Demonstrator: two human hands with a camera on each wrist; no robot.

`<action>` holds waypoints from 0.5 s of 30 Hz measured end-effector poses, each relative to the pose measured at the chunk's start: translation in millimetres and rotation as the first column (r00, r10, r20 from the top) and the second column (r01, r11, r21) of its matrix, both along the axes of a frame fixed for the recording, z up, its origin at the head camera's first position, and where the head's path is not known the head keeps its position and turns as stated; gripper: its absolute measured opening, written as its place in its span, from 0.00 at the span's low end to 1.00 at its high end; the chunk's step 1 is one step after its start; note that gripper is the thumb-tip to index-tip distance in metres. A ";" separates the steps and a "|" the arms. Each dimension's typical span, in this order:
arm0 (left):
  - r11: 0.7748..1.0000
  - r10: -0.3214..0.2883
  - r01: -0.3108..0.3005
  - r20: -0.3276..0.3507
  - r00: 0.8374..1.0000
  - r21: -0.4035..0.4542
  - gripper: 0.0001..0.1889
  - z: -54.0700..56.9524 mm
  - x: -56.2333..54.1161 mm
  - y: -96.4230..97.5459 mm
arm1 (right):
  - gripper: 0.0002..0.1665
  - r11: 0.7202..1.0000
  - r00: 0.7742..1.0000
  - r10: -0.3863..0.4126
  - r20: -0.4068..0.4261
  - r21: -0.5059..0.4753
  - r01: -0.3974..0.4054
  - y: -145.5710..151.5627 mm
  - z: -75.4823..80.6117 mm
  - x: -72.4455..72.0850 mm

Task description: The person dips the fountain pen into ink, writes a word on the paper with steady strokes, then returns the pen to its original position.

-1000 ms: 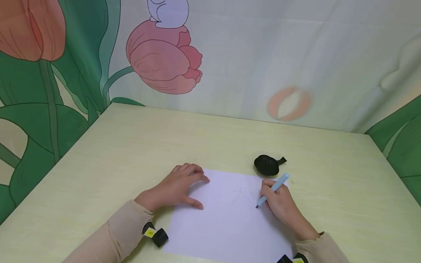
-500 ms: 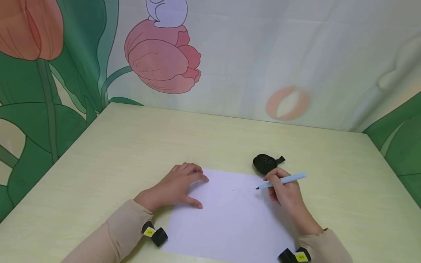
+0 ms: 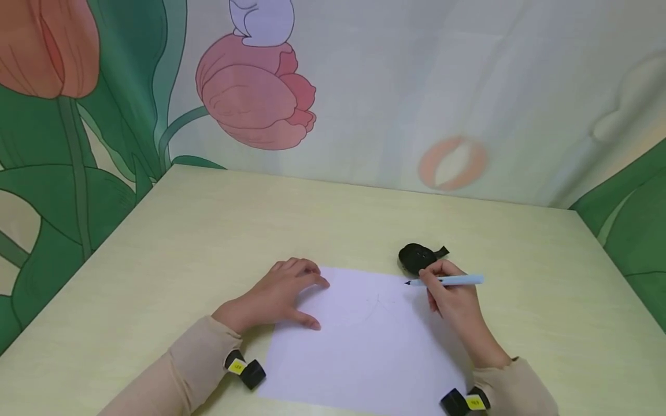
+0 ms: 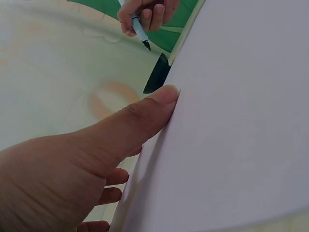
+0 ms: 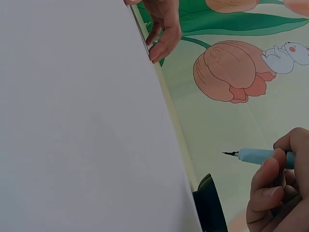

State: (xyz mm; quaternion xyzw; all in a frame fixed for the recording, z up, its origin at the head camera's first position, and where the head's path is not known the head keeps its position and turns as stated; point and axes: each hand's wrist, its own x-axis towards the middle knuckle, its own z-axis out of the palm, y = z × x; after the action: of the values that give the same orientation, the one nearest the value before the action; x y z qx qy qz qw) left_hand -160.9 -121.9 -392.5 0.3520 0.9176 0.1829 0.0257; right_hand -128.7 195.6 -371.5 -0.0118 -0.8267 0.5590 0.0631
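Observation:
My right hand point(image 3: 454, 297) pinches a light blue pen point(image 3: 463, 279) with a dark pointed tip. The pen lies almost level, and in the right wrist view its tip point(image 5: 229, 153) is raised clear of the paper. Beneath is a white sheet of paper point(image 3: 359, 358) with a few faint thin strokes near its upper middle. My left hand point(image 3: 278, 297) rests at the sheet's upper left, fingers and thumb spread; the thumb point(image 4: 164, 96) touches the paper.
A shiny black rounded object point(image 3: 416, 258) with a short stub stands just beyond the sheet, close to my right fingers. The pale table point(image 3: 250, 214) ends at a curtain point(image 3: 374, 104) printed with flowers.
My right hand has moved up from the middle right of the paper towards the black object. The pen has swung from slanted to nearly level. My left hand stays in place.

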 end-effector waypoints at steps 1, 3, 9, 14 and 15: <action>1.000 0.001 -0.001 -0.001 1.000 0.000 0.36 -0.6 -0.1 -0.1 | 0.10 1.000 1.000 0.001 -0.008 0.003 -0.001 0.4 0.1 -0.4; 1.000 0.000 0.000 0.000 1.000 0.004 0.36 -1.0 0.1 0.0 | 0.10 1.000 1.000 0.004 -0.022 0.006 -0.004 1.1 0.9 -1.0; 1.000 0.001 0.000 -0.002 1.000 0.015 0.35 0.2 0.4 0.1 | 0.09 1.000 0.999 0.007 -0.051 -0.004 -0.007 3.0 5.1 -2.8; 1.000 0.001 -0.001 -0.002 1.000 0.015 0.35 -0.8 -0.2 -0.3 | 0.15 0.997 0.999 -0.003 -0.042 -0.077 0.000 3.7 8.1 -2.1; 1.000 0.000 0.000 -0.003 1.000 0.015 0.35 -1.3 -0.4 -0.4 | 0.16 0.995 0.999 -0.002 -0.047 -0.096 -0.003 4.0 8.8 -1.8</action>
State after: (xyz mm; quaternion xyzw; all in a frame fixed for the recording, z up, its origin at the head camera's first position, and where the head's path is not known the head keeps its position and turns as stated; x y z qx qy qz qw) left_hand -161.2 -122.3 -393.8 0.3524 0.9162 0.1893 0.0214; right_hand -130.5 199.6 -362.6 -0.0014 -0.7971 0.5983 0.0817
